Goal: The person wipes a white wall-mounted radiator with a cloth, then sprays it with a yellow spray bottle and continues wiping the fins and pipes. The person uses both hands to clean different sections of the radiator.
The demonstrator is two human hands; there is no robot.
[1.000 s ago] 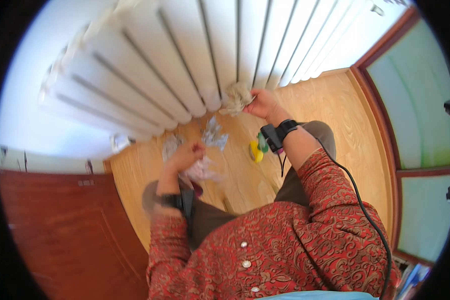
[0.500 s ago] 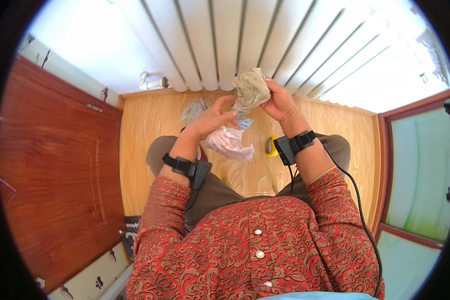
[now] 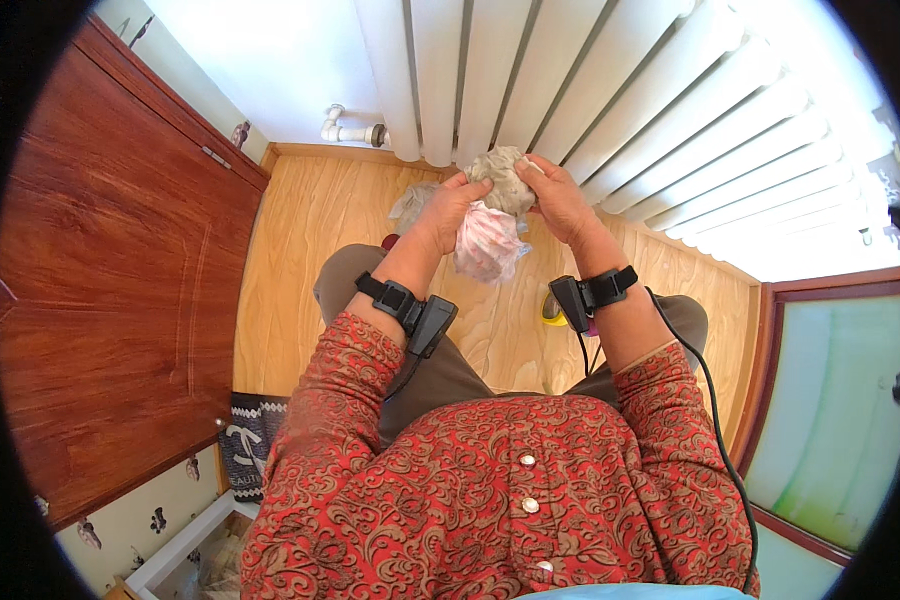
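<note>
Both my hands are closed on a crumpled greyish-beige bag (image 3: 500, 178), which looks like thin plastic, held up in front of the radiator. My left hand (image 3: 452, 208) pinches its left side with the thumb on top. The right side is gripped by my right hand (image 3: 560, 200), thumb and fingers bent over the edge. Just under the beige bag hangs a crumpled pink-and-white bag (image 3: 488, 245), close against my left fingers; what holds it up is hidden. On the floor behind my left hand lies another grey crumpled piece (image 3: 407, 208), partly covered.
A white ribbed radiator (image 3: 530, 90) with a pipe valve (image 3: 355, 132) stands ahead. A yellow ring-shaped item (image 3: 552, 310) lies on the wooden floor (image 3: 300, 230) beside my right wrist. Left are a brown door (image 3: 120, 260) and a dark patterned bag (image 3: 250, 440); right, a framed glass panel (image 3: 825, 390).
My left hand has closed on the beige bag, where it was apart before. The pink-and-white bag has risen toward the beige one. The view has shifted slightly.
</note>
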